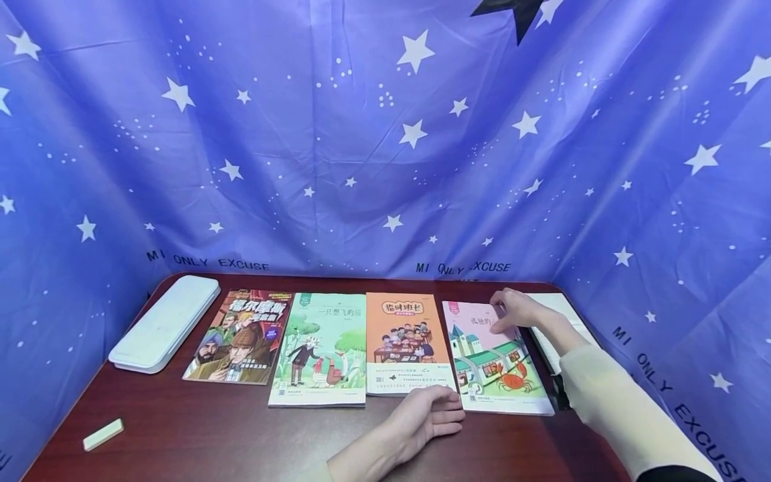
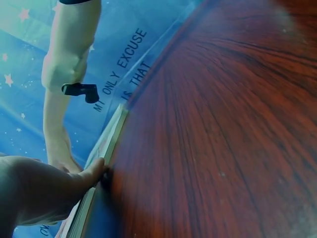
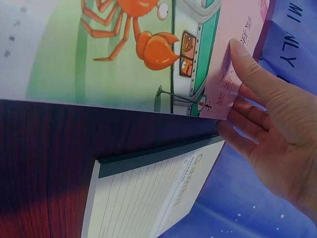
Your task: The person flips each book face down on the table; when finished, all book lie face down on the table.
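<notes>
In the head view, my right hand (image 1: 521, 314) holds the upper right corner of a pink book (image 1: 482, 358) with a crab on its cover. The right wrist view shows the thumb (image 3: 247, 62) lying on the cover while the other fingers bend at the book's edge. My left hand (image 1: 415, 425) rests on its side, fingers pointing right, by the lower corners of the orange book (image 1: 403, 314) and the pink one. In the left wrist view, that thumb (image 2: 94, 171) touches a book's edge.
A green book (image 1: 325, 355) and a brown comic-style book (image 1: 241, 338) lie to the left in the row. Beyond them is a white case (image 1: 165, 325), with a small pale block (image 1: 103, 434) nearer the front. A lined notepad (image 3: 148, 188) lies right of the pink book. Starry blue curtains (image 1: 337, 134) enclose the table.
</notes>
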Motion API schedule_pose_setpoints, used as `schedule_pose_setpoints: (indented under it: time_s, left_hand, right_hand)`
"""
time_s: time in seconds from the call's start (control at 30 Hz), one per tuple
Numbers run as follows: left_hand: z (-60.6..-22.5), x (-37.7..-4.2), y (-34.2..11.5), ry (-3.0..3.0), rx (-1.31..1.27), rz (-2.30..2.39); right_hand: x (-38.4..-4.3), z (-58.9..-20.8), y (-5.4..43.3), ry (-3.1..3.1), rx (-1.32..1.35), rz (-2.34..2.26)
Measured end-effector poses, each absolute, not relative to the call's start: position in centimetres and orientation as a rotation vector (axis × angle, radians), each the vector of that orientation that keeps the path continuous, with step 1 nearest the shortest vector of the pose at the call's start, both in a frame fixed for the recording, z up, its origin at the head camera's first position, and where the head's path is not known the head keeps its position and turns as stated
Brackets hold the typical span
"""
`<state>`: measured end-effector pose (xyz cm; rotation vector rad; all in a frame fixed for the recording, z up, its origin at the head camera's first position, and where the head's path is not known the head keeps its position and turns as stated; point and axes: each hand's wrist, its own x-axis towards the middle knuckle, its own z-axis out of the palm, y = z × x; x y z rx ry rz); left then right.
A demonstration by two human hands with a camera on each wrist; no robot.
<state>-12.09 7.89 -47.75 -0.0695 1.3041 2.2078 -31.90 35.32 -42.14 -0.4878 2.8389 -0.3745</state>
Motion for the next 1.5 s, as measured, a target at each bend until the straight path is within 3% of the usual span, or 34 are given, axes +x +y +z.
schedule_pose_setpoints:
  time_s: [1.5]
  left_hand:
    - [-47.2, -12.5, 8.8, 1.183, -0.182, 2.244]
  right_hand:
    - [-32.3, -43.4, 36.4, 2.854, -0.462, -0.378]
